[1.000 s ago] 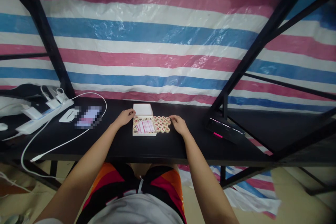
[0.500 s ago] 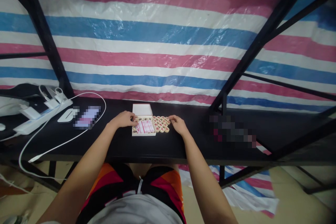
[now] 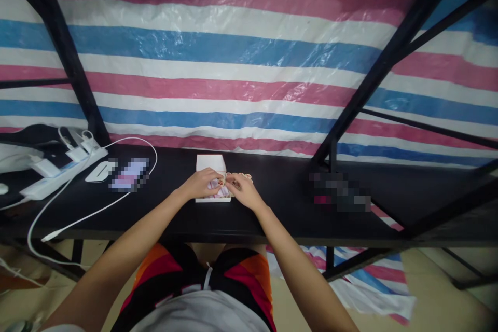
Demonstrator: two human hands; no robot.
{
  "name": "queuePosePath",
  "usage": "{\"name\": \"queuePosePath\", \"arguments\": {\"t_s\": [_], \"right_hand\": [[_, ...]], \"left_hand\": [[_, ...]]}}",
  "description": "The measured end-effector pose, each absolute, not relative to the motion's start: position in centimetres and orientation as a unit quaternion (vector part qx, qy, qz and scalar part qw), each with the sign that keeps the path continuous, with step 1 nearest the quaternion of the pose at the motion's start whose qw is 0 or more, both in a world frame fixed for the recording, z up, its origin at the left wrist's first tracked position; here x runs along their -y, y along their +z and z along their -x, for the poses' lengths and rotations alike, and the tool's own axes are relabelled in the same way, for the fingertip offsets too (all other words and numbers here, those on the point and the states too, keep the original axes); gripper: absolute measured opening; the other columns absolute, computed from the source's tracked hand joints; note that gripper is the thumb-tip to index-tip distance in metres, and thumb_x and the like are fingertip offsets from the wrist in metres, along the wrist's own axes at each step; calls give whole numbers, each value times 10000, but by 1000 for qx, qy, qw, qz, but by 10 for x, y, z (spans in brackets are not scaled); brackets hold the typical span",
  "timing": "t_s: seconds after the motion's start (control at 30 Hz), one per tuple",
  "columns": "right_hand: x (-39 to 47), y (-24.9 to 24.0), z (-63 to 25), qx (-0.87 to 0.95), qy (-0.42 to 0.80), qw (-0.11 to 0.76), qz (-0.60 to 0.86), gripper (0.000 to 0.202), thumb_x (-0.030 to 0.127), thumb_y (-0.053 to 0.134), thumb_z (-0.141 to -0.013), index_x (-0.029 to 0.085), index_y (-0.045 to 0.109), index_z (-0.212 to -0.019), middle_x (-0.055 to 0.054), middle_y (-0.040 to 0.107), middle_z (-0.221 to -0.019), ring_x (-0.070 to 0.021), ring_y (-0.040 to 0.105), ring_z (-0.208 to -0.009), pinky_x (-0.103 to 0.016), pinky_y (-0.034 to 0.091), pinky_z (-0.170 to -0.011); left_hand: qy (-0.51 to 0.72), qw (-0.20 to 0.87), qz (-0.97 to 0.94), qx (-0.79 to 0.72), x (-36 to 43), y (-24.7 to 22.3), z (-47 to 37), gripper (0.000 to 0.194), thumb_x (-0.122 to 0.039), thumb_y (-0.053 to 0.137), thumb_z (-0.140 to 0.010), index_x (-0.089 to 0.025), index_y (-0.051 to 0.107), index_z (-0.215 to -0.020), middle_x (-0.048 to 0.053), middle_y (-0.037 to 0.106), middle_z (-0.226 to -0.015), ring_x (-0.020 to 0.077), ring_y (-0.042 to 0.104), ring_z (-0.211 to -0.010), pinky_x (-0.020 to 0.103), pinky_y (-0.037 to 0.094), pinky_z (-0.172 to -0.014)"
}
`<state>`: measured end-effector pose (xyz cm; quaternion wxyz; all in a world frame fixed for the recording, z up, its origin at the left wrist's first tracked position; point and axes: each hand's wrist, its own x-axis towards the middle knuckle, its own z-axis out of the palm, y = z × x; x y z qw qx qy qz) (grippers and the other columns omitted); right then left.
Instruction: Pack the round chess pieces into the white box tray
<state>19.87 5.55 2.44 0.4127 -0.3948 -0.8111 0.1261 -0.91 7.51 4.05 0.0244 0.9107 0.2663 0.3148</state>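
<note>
My left hand (image 3: 203,183) is over the small white box (image 3: 212,199), with its fingers closed on a Chinese chess piece (image 3: 221,182) marked in red. My right hand (image 3: 245,192) meets it at the box's right side, with curled fingertips at the same piece. Inside the box lies a folded pink-and-white sheet (image 3: 221,192), partly covered by my left hand. Several more round pieces (image 3: 241,175) lie on the black table just right of the box, mostly hidden behind my right hand. The box's white lid (image 3: 210,162) is behind it.
On the left of the black tabletop (image 3: 171,223) are a white power strip (image 3: 62,176) with chargers, a white flat object (image 3: 100,171), a blurred phone (image 3: 130,174) and a looping white cable (image 3: 89,214). A pixelated dark item (image 3: 340,192) lies right. Striped sheeting (image 3: 233,83) hangs behind.
My right hand has moved left from the pieces' far edge to the box. My left hand has shifted right over the box, and a piece now shows between the hands.
</note>
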Motion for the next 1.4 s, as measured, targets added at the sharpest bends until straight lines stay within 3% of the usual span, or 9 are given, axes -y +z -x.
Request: {"name": "queuePosePath", "arguments": {"t_s": [0.17,0.3,0.5,0.7,1.0,1.27,1.4], "right_hand": [[-53,22,-194,810,189,412,372,212,371,493,-865,226,617,-959,-26,653,-867,-146,578,-725,-268,448,-680],[-60,19,-200,794,177,428,395,181,331,513,-836,216,633,-907,-20,658,-828,-145,578,-727,-264,445,-695],[-74,18,-242,622,174,513,566,243,368,492,-782,190,638,-862,-48,671,-864,-179,607,-801,-275,448,-733],[-75,15,-272,522,158,335,769,295,391,469,-745,187,676,-797,-98,676,-811,-251,613,-841,-297,422,-688],[-73,15,-262,546,143,247,788,281,424,490,-732,204,654,-795,-98,676,-861,-258,615,-872,-291,415,-669],[-72,16,-264,563,173,248,769,210,409,550,-706,233,659,-745,-50,675,-837,-218,614,-838,-263,400,-665],[-72,13,-265,569,154,298,751,278,466,516,-740,218,638,-709,-51,666,-789,-206,603,-796,-267,401,-674]], "left_hand": [[320,-10,-919,-229,-73,40,6,262,-279,514,-849,-190,605,-1077,55,663,-924,177,565,-880,295,463,-809],[331,-12,-912,-243,-74,39,6,293,-333,528,-842,-185,609,-1081,69,650,-944,182,564,-889,298,459,-807],[387,95,-825,-400,-96,41,39,228,-312,494,-828,-162,655,-890,34,639,-802,144,570,-712,259,449,-689],[310,143,-827,-446,-108,41,61,213,-342,555,-756,-170,676,-794,20,630,-733,150,562,-682,251,423,-646],[301,178,-823,-448,-106,38,53,204,-341,590,-729,-172,684,-793,31,630,-794,162,572,-741,257,426,-693],[271,177,-844,-429,-107,37,53,227,-372,630,-711,-186,692,-825,17,633,-766,160,559,-721,253,410,-660],[294,169,-838,-427,-105,39,51,231,-374,629,-717,-183,682,-835,22,654,-804,162,567,-741,259,421,-689]]}}
